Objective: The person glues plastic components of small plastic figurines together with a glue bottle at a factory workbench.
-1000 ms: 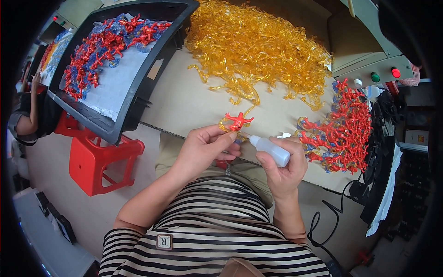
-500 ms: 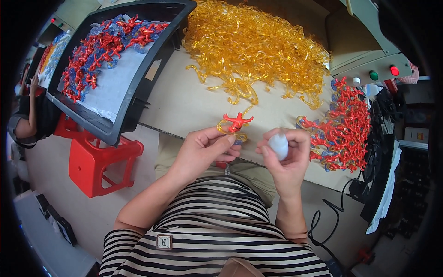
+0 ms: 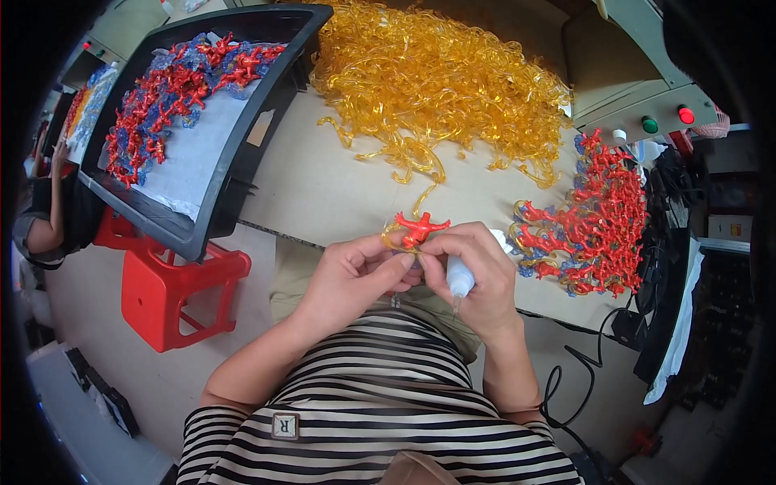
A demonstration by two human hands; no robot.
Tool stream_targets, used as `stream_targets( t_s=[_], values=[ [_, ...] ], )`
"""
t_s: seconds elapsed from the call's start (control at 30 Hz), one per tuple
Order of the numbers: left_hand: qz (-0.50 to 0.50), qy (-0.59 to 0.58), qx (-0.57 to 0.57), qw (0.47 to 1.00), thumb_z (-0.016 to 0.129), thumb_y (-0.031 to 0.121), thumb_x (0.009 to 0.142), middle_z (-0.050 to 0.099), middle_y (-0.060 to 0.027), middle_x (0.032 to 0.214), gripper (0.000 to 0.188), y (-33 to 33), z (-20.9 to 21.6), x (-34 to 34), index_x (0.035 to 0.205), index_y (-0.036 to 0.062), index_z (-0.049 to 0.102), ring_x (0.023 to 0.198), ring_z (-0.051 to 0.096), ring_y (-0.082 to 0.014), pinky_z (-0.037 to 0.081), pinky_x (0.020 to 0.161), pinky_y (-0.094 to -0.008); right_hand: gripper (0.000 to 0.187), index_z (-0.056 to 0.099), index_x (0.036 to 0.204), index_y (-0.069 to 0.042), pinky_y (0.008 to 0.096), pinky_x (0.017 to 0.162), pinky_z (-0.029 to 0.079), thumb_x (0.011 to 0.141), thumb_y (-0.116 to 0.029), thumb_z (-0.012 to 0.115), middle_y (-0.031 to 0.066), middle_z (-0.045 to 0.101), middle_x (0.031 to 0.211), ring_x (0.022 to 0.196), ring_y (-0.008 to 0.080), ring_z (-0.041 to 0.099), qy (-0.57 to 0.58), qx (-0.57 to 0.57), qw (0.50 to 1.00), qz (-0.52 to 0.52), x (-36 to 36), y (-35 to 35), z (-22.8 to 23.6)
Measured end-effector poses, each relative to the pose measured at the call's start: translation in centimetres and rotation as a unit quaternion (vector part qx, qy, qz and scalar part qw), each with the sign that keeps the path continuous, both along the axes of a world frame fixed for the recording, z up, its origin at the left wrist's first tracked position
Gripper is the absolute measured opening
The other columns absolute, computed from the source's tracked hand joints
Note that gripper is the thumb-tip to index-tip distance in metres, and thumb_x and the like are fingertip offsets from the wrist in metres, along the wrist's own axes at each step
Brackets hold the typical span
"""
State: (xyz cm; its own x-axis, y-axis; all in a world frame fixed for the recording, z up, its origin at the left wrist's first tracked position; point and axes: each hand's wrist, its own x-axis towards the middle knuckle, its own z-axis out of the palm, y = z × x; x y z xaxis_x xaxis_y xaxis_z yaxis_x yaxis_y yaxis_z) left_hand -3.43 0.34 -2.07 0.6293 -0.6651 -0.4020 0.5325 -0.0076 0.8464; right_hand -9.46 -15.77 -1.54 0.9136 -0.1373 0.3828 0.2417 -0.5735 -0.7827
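Note:
Between the fingers of my left hand (image 3: 356,271) is a small red figure (image 3: 420,229) with spread arms, a curl of clear yellow plastic about it. My right hand (image 3: 477,275) keeps a pale squeeze bottle (image 3: 460,276) in its curled fingers, the thin needle tip pointing down toward my lap. The thumb and forefinger of that hand touch the lower part of the figure. Just beyond the figure, a yellow plastic strand (image 3: 426,198) lies on the table. Parts of the figure are hidden by my fingers.
A large heap of clear yellow curly pieces (image 3: 453,89) covers the far table (image 3: 299,174). Red figures with blue and yellow parts (image 3: 598,234) cluster at the right. A black tray (image 3: 214,186) of red and blue pieces stands left, above a red stool (image 3: 162,299). Another person's arm (image 3: 56,194) shows far left.
My right hand has moved left to the figure and turned the bottle so its tip points down. The left hand still holds the figure.

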Motion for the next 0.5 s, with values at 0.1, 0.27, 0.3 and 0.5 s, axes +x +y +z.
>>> stream_targets(
  t_s=[0.1, 0.27, 0.3, 0.5],
  values=[
    [-0.006, 0.009, -0.008, 1.000, 0.051, 0.012, 0.090, 0.063, -0.0065, 0.095, 0.026, -0.09, 0.27, 0.01, 0.114, 0.0006, 0.054, 0.084, 0.062, -0.0116, 0.051, 0.074, -0.0225, 0.023, 0.059, 0.086, -0.004, 0.0285, 0.059, 0.047, 0.066, 0.000, 0.071, 0.0087, 0.057, 0.083, 0.073, 0.0211, 0.058, -0.042, -0.006, 0.999, 0.002, -0.14, 0.02, -0.77],
    [-0.010, 0.031, -0.017, 0.999, 0.050, 0.010, 0.090, 0.062, -0.0056, 0.095, 0.028, 0.04, 0.28, -0.22, 0.116, 0.0015, 0.053, 0.085, 0.061, -0.0111, 0.051, 0.074, -0.0222, 0.026, 0.059, 0.086, -0.003, 0.0289, 0.060, 0.047, 0.064, 0.000, 0.071, 0.0092, 0.057, 0.083, 0.074, 0.0219, 0.058, -0.068, -0.017, 0.998, -0.006, -0.26, 0.16, -1.02],
    [-0.006, 0.030, -0.017, 0.999, 0.050, 0.010, 0.090, 0.062, -0.0055, 0.096, 0.028, 0.07, 0.32, -0.25, 0.117, 0.0016, 0.053, 0.086, 0.061, -0.0110, 0.051, 0.074, -0.0222, 0.026, 0.059, 0.086, -0.003, 0.0290, 0.060, 0.047, 0.063, 0.000, 0.071, 0.0092, 0.057, 0.083, 0.074, 0.0220, 0.058, -0.061, -0.014, 0.998, 0.005, -0.26, 0.11, -1.02],
    [0.001, 0.010, -0.015, 1.000, 0.050, 0.010, 0.090, 0.062, -0.0053, 0.096, 0.028, -0.15, 0.56, -0.39, 0.116, 0.0016, 0.053, 0.084, 0.061, -0.0105, 0.051, 0.074, -0.0220, 0.028, 0.059, 0.086, -0.003, 0.0293, 0.060, 0.047, 0.061, 0.000, 0.072, 0.0095, 0.057, 0.083, 0.074, 0.0225, 0.058, -0.061, -0.016, 0.998, 0.016, -0.26, -0.02, -1.12]
  ],
)
